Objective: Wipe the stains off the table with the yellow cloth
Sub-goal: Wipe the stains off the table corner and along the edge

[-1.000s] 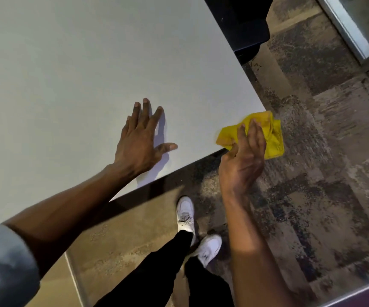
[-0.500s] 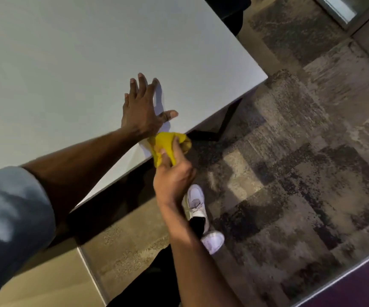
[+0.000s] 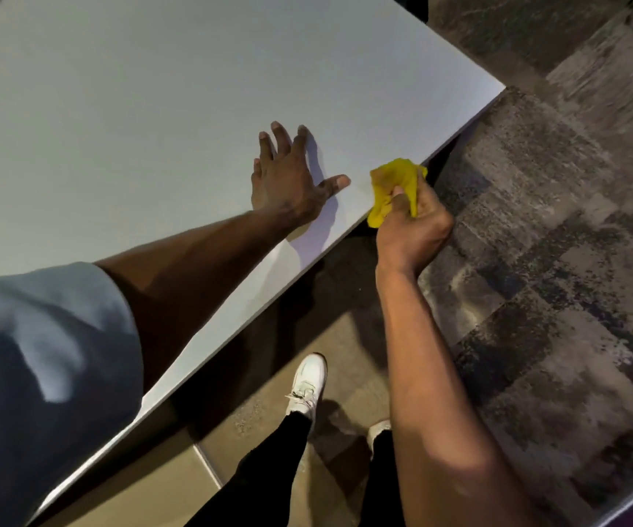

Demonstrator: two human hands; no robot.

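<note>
The white table point(image 3: 136, 119) fills the upper left of the view, its near edge running diagonally. My left hand point(image 3: 288, 176) lies flat on it with fingers spread, holding nothing. My right hand point(image 3: 412, 222) is closed on the crumpled yellow cloth point(image 3: 395, 184), which presses on the table right at its near edge, just right of my left thumb. A faint yellowish smear point(image 3: 360, 184) shows on the table beside the cloth. Part of the cloth is hidden inside my fist.
Patterned grey carpet point(image 3: 554, 260) covers the floor to the right; tan floor point(image 3: 269, 393) lies below the table edge. My white shoes point(image 3: 307, 386) and dark trousers stand close to the table. The table's right corner point(image 3: 497, 93) is near.
My right hand swept the cloth from the corner leftward to near my left wrist, then back right along the table edge. My left hand stayed flat on the table.
</note>
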